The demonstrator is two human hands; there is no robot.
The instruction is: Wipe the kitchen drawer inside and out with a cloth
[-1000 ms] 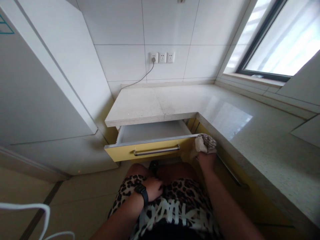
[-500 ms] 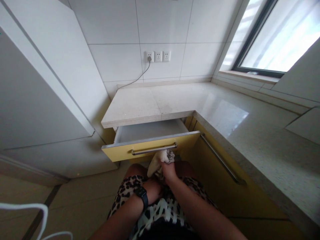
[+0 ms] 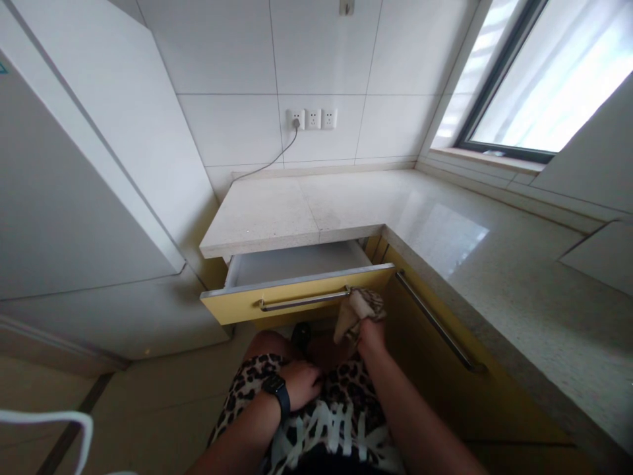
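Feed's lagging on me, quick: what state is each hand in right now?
Left hand: resting on the lap, nothing seen in it; open or closed cannot be told.
Right hand: closed, holding the cloth.

Three wall sockets [image 3: 313, 119], grey cord [image 3: 277, 159] in leftmost. Window [image 3: 534, 86] upper right. White bent strip [image 3: 39, 417] lower left, maybe cable.

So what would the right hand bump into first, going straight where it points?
Probably the yellow drawer front, near the right end of its handle; the cloth in the right hand may already touch it, though depth is unclear.
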